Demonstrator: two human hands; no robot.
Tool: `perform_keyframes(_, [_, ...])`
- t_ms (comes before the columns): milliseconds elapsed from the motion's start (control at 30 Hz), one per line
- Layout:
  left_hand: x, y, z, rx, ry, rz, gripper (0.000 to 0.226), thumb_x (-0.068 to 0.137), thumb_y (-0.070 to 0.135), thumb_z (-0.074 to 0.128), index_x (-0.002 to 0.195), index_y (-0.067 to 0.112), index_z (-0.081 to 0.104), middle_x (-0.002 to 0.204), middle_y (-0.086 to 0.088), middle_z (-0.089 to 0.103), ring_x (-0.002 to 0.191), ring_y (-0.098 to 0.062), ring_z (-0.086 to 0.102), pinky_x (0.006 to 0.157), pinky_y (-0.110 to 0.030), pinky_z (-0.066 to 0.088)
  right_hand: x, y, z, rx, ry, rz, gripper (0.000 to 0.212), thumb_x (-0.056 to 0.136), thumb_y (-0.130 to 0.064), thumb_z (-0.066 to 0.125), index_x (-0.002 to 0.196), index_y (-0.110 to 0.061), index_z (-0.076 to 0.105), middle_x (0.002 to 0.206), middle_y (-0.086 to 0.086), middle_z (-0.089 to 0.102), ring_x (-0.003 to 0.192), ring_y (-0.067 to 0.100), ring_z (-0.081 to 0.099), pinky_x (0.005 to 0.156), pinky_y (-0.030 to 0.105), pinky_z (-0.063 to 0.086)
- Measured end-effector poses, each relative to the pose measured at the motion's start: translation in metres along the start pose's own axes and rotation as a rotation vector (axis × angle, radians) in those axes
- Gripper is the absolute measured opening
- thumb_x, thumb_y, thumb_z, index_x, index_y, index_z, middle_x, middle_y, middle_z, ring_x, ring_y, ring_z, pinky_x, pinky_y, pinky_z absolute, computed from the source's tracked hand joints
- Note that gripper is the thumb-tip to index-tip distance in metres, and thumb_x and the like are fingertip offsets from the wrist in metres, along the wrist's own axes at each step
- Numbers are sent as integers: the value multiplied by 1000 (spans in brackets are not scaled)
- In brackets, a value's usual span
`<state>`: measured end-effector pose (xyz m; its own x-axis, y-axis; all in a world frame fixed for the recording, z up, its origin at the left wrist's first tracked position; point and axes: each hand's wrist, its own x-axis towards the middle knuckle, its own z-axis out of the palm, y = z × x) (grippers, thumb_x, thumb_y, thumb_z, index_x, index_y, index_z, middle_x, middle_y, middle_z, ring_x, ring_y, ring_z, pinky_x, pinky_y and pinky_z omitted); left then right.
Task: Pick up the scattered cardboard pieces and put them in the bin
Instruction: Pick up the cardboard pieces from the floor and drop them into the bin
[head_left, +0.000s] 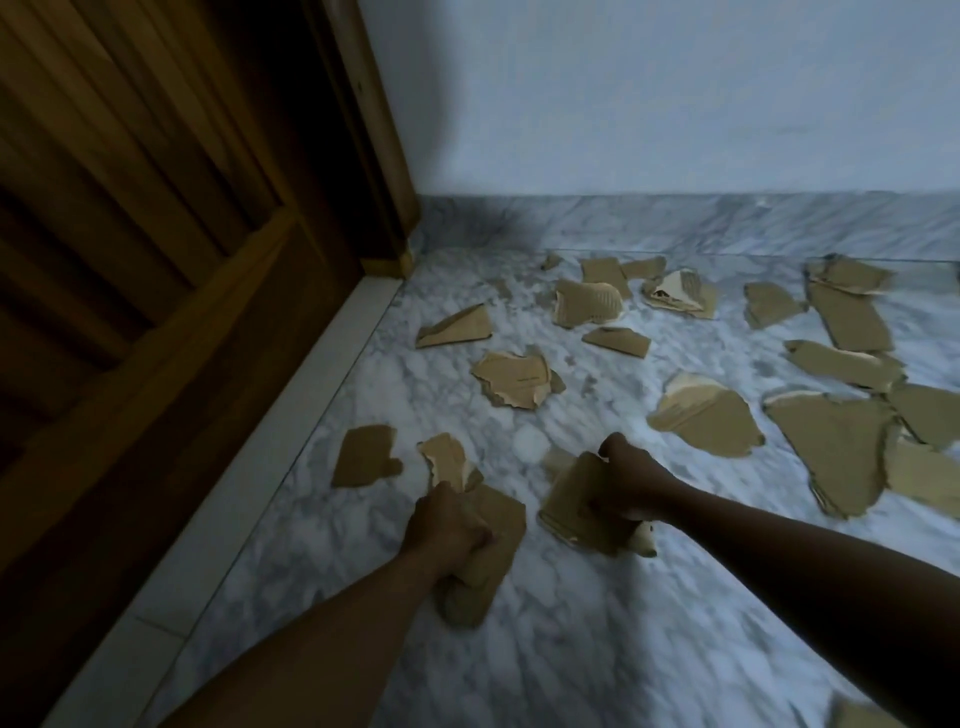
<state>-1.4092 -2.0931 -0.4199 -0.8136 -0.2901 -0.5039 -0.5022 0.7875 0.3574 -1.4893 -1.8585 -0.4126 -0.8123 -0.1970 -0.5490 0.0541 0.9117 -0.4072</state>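
Two bare arms reach over the marble floor. The left grip is curled round a crumpled cardboard piece, and the right grip clamps a flat cardboard stack. Many scattered cardboard pieces lie beyond, near the wall.

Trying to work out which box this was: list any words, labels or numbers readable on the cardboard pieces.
None can be read.
Middle piece: faint dark print, too blurred to read.
Triangular piece: faint marks, unreadable.
Held left piece and right piece: no print visible.
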Motion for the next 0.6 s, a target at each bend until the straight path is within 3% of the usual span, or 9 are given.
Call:
perform_keyframes(67, [-3, 10, -5, -77, -91, 39, 80, 77, 33, 82, 139, 5, 40, 128, -9, 54, 123, -28, 52, 86, -29, 46, -3, 6, -3, -42, -8, -16, 38, 82, -26, 72, 113, -6, 63, 100, 5, 62, 92, 21, 62, 71, 28, 48])
perform_keyframes(100, [-5, 15, -11, -127, -166, 62, 68, 80, 26, 80, 134, 1, 46, 116, -9, 58, 120, -28, 54, 90, -29, 46, -4, 8, -6, -41, -9, -12, 33, 82, -25, 72, 109, -6, 67, 97, 4, 63, 90, 20, 63, 69, 26, 45])
perform_keyframes(167, [-1, 17, -29, -200, -228, 106, 32, 84, 18, 76, 106, -3, 66, 93, -11, 66, 105, -28, 63, 99, -38, 50, -2, 7, -15, 20, -23, 6, 27, 83, -23, 72, 103, -6, 69, 92, 5, 65, 84, 19, 64, 64, 24, 44])
perform_keyframes(200, [7, 13, -39, -240, -199, 97, 27, 86, 17, 74, 102, -4, 69, 97, -15, 70, 104, -29, 65, 97, -40, 51, -1, 2, -21, 69, -33, 13, 24, 84, -22, 71, 102, -6, 68, 90, 5, 65, 80, 19, 64, 60, 23, 44])
perform_keyframes(300, [30, -5, -76, -315, -17, -29, 44, 94, 23, 65, 129, -3, 58, 134, -18, 58, 123, -33, 55, 102, -36, 45, 5, -31, -39, 155, -49, 9, 29, 86, -24, 70, 109, -7, 66, 94, 4, 65, 84, 19, 64, 63, 25, 48])
perform_keyframes(400, [64, -40, -101, -395, 201, -261, 70, 87, 45, 68, 137, -1, 50, 142, -18, 50, 128, -36, 49, 107, -42, 41, 8, -84, -39, 167, -106, -63, 27, 88, -23, 69, 112, -13, 60, 98, 2, 62, 84, 16, 61, 62, 24, 47])
perform_keyframes(500, [84, -67, -105, -80, 194, -353, 83, 88, 60, 58, 145, 3, 40, 150, -19, 37, 138, -38, 35, 113, -45, 30, 14, -133, -12, 154, -252, -90, 30, 90, -25, 67, 115, -12, 58, 103, 6, 63, 84, 18, 61, 63, 26, 47])
perform_keyframes(600, [91, -70, -99, 37, 153, -317, 83, 90, 60, 55, 148, 6, 33, 152, -19, 33, 139, -37, 33, 112, -44, 30, 29, -171, 35, 18, -243, -68, 40, 93, -30, 63, 125, -8, 56, 125, 12, 55, 112, 29, 57, 82, 35, 49])
